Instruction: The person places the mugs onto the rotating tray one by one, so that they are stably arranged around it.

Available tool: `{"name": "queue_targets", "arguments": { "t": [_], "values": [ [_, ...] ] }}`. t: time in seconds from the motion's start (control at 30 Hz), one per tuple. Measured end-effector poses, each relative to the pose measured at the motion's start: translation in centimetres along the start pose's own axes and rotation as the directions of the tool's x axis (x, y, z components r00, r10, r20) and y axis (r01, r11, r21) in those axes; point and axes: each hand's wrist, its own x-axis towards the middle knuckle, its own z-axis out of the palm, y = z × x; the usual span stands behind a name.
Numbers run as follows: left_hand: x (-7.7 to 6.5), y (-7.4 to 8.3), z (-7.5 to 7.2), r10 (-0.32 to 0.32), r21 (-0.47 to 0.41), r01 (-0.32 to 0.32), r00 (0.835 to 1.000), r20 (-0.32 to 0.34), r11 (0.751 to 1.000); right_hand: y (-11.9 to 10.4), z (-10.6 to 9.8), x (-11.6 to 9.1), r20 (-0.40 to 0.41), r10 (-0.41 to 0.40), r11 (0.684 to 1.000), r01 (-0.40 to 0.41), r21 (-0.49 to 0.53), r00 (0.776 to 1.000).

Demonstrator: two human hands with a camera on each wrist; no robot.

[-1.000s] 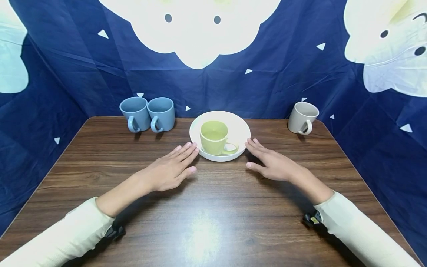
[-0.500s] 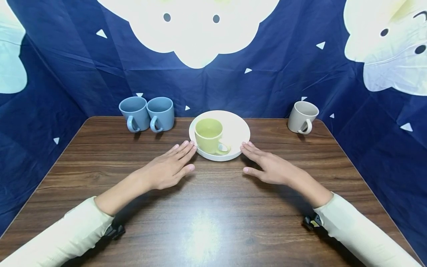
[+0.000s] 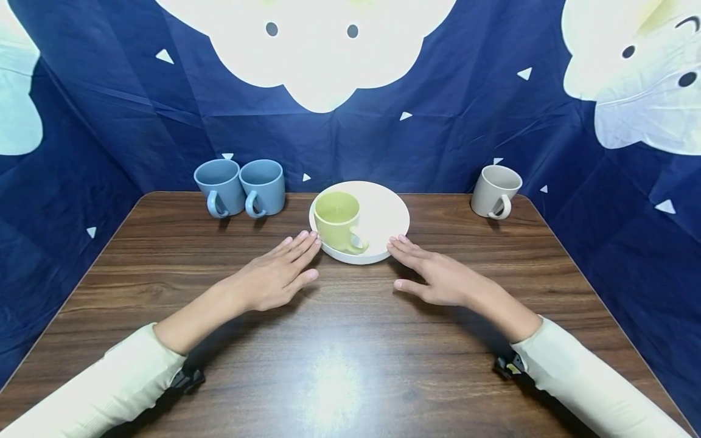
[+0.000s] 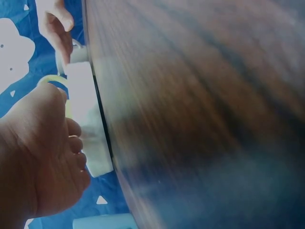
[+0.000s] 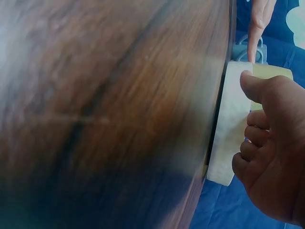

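A white round turntable (image 3: 383,210) lies at the back middle of the table in the head view. On its left front part stands a light green mug (image 3: 333,226), upright, handle toward the front right. My left hand (image 3: 276,280) is palm down with straight fingers, its fingertips right at the turntable's left front rim. My right hand (image 3: 440,277) reaches the right front rim with extended fingers, thumb apart. Both wrist views show the turntable's thick side wall (image 4: 83,95) beside the fingers, with a dark gap under it. Neither hand is curled round anything.
Two blue mugs (image 3: 221,188) stand side by side at the back left of the wooden table (image 3: 350,328). A grey mug (image 3: 493,191) is near the back right corner. Behind the table hangs a dark blue cloth (image 3: 367,146) with white clouds.
The green mug has shifted left and slightly back as the turntable turned. My right fingertips have slid left along the front rim; my left hand has hardly moved.
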Motion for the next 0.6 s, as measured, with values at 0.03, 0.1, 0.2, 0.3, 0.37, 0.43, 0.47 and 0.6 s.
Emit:
{"name": "queue_targets", "arguments": {
  "t": [0.03, 0.1, 0.2, 0.3, 0.37, 0.43, 0.47, 0.6],
  "values": [
    [0.0, 0.0, 0.0, -0.001, 0.002, 0.001, 1.000, 0.000, 1.000, -0.1, 0.1, 0.0, 0.001, -0.004, 1.000, 0.004, -0.002, 1.000],
    [0.0, 0.0, 0.0, 0.000, 0.005, 0.000, 1.000, -0.002, 1.000, -0.3, 0.1, 0.1, 0.004, -0.011, 1.000, 0.011, -0.002, 1.000],
    [0.0, 0.0, 0.1, -0.001, 0.005, 0.001, 1.000, -0.002, 1.000, -0.5, 0.3, 0.3, 0.001, -0.024, 1.000, 0.024, -0.008, 1.000],
    [-0.1, 0.0, 0.1, -0.007, 0.000, 0.007, 1.000, 0.008, 1.000, -0.7, 0.4, 0.3, -0.003, -0.038, 0.999, 0.038, -0.013, 0.999],
    [-0.1, 0.0, 0.2, -0.010, -0.003, 0.010, 1.000, 0.014, 1.000, -0.9, 0.5, 0.4, 0.000, -0.043, 0.999, 0.043, -0.011, 0.999],
    [-0.1, 0.0, 0.2, -0.011, -0.003, 0.011, 1.000, 0.015, 1.000, -1.2, 0.5, 0.4, 0.003, -0.052, 0.999, 0.052, -0.013, 0.999],
    [-0.1, 0.0, 0.2, -0.010, -0.002, 0.010, 1.000, 0.015, 1.000, -1.3, 0.5, 0.4, 0.004, -0.057, 0.998, 0.057, -0.014, 0.998],
    [-0.1, 0.0, 0.2, -0.002, 0.001, 0.002, 1.000, 0.010, 1.000, -1.8, 0.8, 0.7, 0.007, -0.081, 0.996, 0.081, -0.031, 0.997]
  ]
}}
